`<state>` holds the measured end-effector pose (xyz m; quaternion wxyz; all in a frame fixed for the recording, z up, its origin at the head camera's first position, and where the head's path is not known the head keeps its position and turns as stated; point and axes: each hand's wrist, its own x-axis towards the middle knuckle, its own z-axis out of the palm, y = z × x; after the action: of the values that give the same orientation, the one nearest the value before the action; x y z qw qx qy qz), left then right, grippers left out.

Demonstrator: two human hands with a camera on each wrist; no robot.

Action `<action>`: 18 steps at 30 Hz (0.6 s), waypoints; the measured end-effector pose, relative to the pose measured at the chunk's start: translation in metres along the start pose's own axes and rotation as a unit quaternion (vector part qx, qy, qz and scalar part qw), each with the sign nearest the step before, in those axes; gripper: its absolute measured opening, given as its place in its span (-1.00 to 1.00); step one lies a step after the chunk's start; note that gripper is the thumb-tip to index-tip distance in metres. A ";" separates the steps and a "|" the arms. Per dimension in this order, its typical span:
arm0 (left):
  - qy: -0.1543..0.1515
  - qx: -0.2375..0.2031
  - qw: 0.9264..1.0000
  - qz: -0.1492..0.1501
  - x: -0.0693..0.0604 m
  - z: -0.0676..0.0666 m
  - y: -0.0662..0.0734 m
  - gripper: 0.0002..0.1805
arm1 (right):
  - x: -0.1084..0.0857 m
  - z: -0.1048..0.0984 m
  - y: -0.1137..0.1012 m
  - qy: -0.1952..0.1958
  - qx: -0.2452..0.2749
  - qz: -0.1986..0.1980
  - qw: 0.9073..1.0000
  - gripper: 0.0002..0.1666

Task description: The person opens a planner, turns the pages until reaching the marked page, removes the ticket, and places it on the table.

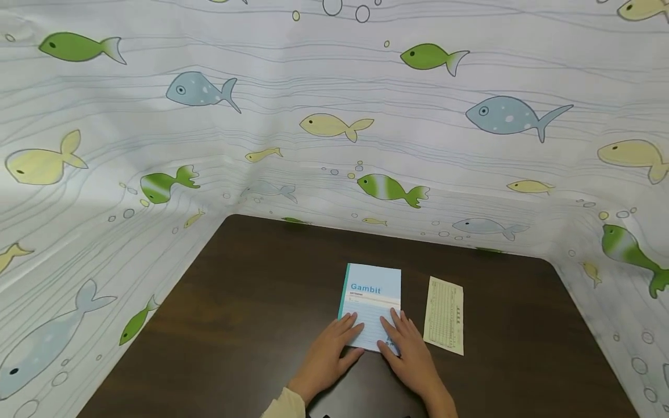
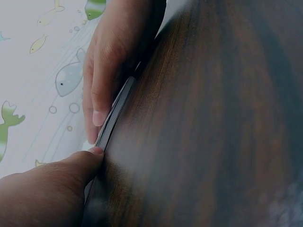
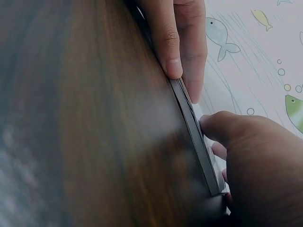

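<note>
A light-blue notebook (image 1: 373, 313) with "Gambit" on its cover and a teal spine lies closed on the dark wooden table. My left hand (image 1: 326, 354) rests at its lower left, fingers spread on the cover and thumb by the bottom edge. On the lower right part, the right hand (image 1: 413, 357) lies with its fingers extended over the cover. The left wrist view shows the notebook's page edge (image 2: 113, 116) low against the tabletop, the left thumb touching it. From the right wrist, the same edge (image 3: 194, 135) appears between both hands.
To the right of the notebook, a pale yellow-green printed slip (image 1: 444, 316) with ruled lines lies flat. The brown table (image 1: 251, 284) is bordered at the back and sides by white sheeting (image 1: 334, 87) printed with fish.
</note>
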<state>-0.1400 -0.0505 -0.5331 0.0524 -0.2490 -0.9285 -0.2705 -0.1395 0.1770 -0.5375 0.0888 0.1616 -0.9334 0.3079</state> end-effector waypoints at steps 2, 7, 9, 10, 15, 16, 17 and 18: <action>0.009 0.002 1.000 0.006 -0.001 0.001 0.000 -0.44 | 0.000 0.001 -0.001 0.004 0.001 0.000 1.000 -0.37; 0.023 -0.002 0.999 0.026 -0.004 0.002 0.000 -0.46 | -0.004 0.004 0.002 -0.002 -0.010 0.009 1.000 -0.37; 0.017 -0.004 0.999 0.031 -0.004 0.004 -0.001 -0.45 | -0.005 0.006 0.006 -0.007 -0.013 0.010 1.000 -0.37; 0.013 -0.005 0.999 0.032 -0.003 0.005 -0.003 -0.44 | -0.004 0.007 0.008 -0.010 -0.013 0.009 1.000 -0.36; -0.003 0.009 0.999 0.049 0.006 0.011 -0.013 -0.39 | 0.003 0.010 0.019 -0.028 -0.011 -0.004 1.000 -0.35; 0.000 0.013 0.998 0.055 0.007 0.012 -0.015 -0.38 | 0.006 0.010 0.020 -0.031 -0.016 -0.008 0.999 -0.35; 0.003 0.016 0.998 0.060 0.009 0.012 -0.017 -0.38 | 0.008 0.011 0.021 -0.031 -0.020 -0.013 0.999 -0.36; 0.003 0.018 0.998 0.063 0.011 0.012 -0.019 -0.37 | 0.010 0.012 0.022 -0.032 -0.024 -0.017 0.999 -0.36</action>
<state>-0.1590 -0.0536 -0.5494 0.0771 -0.3055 -0.9153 -0.2507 -0.1580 0.1842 -0.5561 0.0683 0.1850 -0.9399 0.2789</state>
